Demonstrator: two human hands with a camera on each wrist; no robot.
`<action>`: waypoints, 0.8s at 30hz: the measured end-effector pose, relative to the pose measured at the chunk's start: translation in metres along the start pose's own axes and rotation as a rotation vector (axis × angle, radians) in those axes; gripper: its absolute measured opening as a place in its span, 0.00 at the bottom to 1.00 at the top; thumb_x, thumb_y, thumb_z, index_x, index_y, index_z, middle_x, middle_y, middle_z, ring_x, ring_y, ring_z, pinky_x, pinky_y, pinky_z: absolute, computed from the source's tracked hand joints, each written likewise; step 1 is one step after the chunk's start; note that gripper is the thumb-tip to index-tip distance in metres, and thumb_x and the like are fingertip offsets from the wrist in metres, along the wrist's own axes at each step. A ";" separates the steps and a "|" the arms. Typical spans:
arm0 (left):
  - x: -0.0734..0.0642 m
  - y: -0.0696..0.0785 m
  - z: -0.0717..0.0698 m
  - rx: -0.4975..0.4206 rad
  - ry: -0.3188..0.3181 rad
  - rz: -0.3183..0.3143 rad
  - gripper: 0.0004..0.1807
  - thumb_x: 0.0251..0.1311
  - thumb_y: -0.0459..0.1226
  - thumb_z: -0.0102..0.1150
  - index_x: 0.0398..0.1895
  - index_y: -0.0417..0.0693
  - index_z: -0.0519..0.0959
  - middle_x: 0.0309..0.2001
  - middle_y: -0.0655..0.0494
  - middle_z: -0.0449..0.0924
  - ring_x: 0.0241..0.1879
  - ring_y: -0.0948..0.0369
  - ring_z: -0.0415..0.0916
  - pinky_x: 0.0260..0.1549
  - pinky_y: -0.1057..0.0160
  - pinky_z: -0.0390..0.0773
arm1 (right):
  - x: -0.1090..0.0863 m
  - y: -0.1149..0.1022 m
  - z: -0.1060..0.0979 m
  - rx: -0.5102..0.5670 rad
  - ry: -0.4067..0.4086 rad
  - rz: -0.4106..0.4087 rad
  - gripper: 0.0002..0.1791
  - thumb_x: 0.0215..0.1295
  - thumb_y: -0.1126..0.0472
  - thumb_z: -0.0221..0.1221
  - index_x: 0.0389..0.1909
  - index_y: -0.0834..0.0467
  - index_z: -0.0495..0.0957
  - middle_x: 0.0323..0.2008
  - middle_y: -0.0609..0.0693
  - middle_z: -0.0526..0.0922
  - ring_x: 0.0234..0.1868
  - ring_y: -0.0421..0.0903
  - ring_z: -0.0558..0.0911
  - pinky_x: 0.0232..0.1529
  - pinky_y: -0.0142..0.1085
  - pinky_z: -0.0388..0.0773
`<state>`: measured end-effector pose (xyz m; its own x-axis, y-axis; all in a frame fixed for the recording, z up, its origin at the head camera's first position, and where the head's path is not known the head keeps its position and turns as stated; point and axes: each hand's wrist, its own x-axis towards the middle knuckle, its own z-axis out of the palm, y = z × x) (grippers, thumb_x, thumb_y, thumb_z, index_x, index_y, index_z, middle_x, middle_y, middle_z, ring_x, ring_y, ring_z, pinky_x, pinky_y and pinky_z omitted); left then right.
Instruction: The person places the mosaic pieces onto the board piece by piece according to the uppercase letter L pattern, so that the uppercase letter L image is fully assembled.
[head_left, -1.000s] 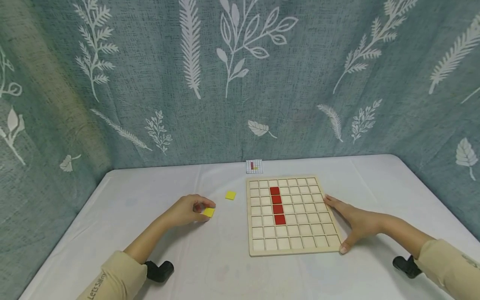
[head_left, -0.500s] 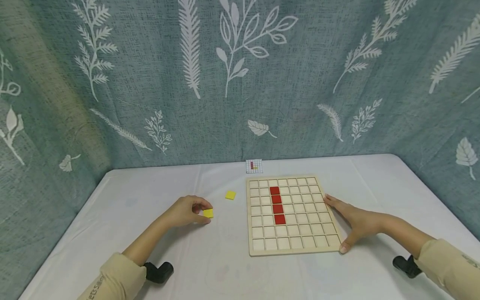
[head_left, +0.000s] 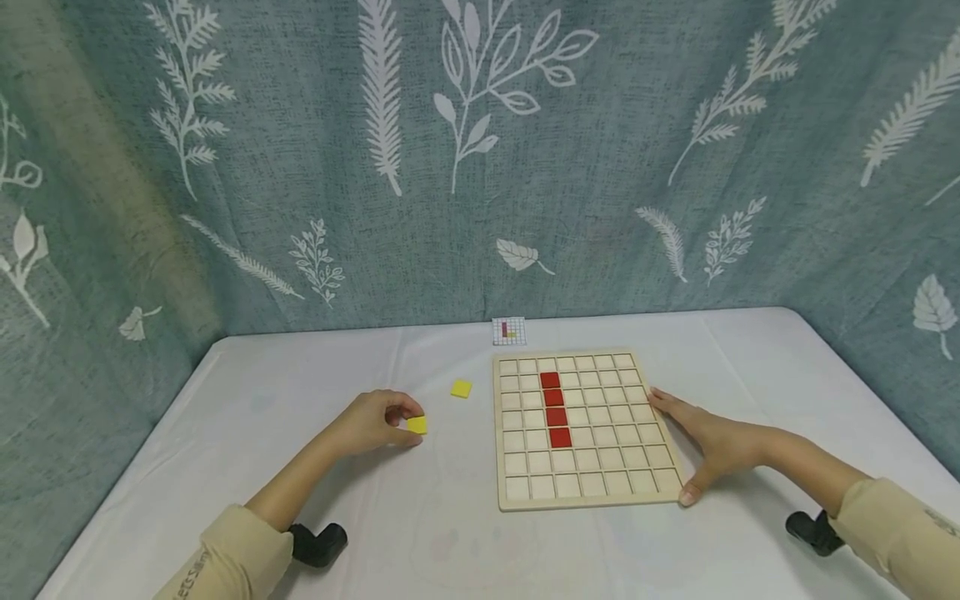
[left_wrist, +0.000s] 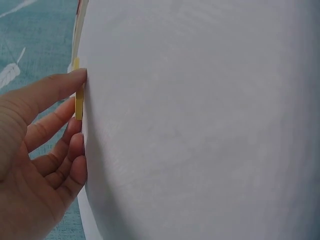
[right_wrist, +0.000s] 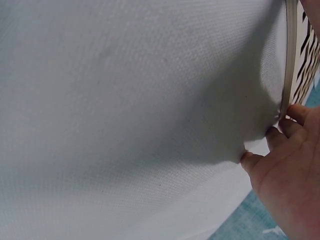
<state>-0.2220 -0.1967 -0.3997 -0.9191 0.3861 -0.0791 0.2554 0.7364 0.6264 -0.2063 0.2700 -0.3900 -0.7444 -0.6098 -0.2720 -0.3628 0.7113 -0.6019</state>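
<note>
My left hand [head_left: 375, 422] pinches a square yellow tile [head_left: 417, 425] between thumb and fingers, left of the board. In the left wrist view the tile [left_wrist: 78, 102] appears edge-on, low beside the white cloth. A second yellow tile [head_left: 461, 389] lies on the cloth farther back. The pale wooden grid board [head_left: 588, 503] holds a column of several red tiles [head_left: 553, 398]. My right hand [head_left: 716, 446] spreads along the board's right edge, thumb at the front corner and fingertips farther up. The right wrist view shows its fingers against the board's side [right_wrist: 289, 65].
A small printed card [head_left: 509, 332] with a coloured grid pattern lies behind the board. A patterned teal curtain [head_left: 480, 208] hangs along the back of the white-covered table [head_left: 450, 550]. Black devices [head_left: 320, 544] sit at both wrists.
The yellow tile in my left hand has turned slightly and now looks squarer to the camera, with the index finger drawn back and the thumb a little forward. My right hand stays put.
</note>
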 end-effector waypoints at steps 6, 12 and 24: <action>0.000 0.001 0.001 0.016 0.008 0.014 0.14 0.45 0.39 0.70 0.35 0.46 0.81 0.33 0.58 0.76 0.32 0.62 0.68 0.34 0.63 0.70 | 0.000 0.001 0.001 -0.013 0.003 -0.003 0.73 0.30 0.46 0.75 0.69 0.69 0.36 0.69 0.69 0.34 0.67 0.71 0.39 0.61 0.63 0.43; -0.001 0.001 0.002 0.041 0.037 0.034 0.13 0.44 0.40 0.70 0.34 0.47 0.80 0.32 0.60 0.77 0.31 0.63 0.69 0.33 0.64 0.71 | 0.000 0.002 0.001 -0.013 0.005 -0.005 0.73 0.30 0.46 0.75 0.69 0.69 0.37 0.69 0.70 0.35 0.67 0.71 0.39 0.61 0.64 0.43; -0.006 0.005 -0.001 0.035 0.066 0.001 0.14 0.43 0.40 0.71 0.35 0.50 0.82 0.32 0.58 0.78 0.31 0.62 0.72 0.32 0.63 0.72 | 0.000 0.002 0.001 -0.007 0.007 0.005 0.73 0.29 0.46 0.75 0.70 0.67 0.36 0.69 0.69 0.35 0.67 0.71 0.39 0.61 0.65 0.43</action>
<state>-0.2157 -0.1956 -0.3953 -0.9363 0.3501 -0.0269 0.2654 0.7557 0.5988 -0.2065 0.2708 -0.3919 -0.7504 -0.6034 -0.2698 -0.3626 0.7171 -0.5952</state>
